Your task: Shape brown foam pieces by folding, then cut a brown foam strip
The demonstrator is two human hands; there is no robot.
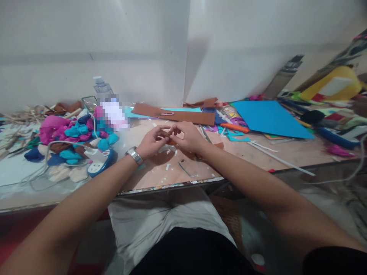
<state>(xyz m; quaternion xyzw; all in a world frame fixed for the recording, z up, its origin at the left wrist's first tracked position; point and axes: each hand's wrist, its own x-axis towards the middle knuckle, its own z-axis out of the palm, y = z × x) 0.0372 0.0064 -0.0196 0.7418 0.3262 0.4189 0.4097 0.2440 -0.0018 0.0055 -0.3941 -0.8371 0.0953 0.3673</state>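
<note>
Over the middle of the table, my left hand (153,141) and my right hand (187,136) meet fingertip to fingertip. Between their thumbs and fingers is a small brown piece (171,141), pinched from both sides; it is partly covered by the fingers, and its exact shape is too small to make out. A watch circles my left wrist. Beyond the hands lies a long brown strip (183,116), with small thread snips (164,114) resting on it.
On the left are a pile of colourful crumpled bundles (76,130), a power socket block (100,162) with a cable, and a bottle (101,86). To the right lie an orange cutter (235,127), a blue sheet (272,118) and a white stick (281,158). A wall stands behind.
</note>
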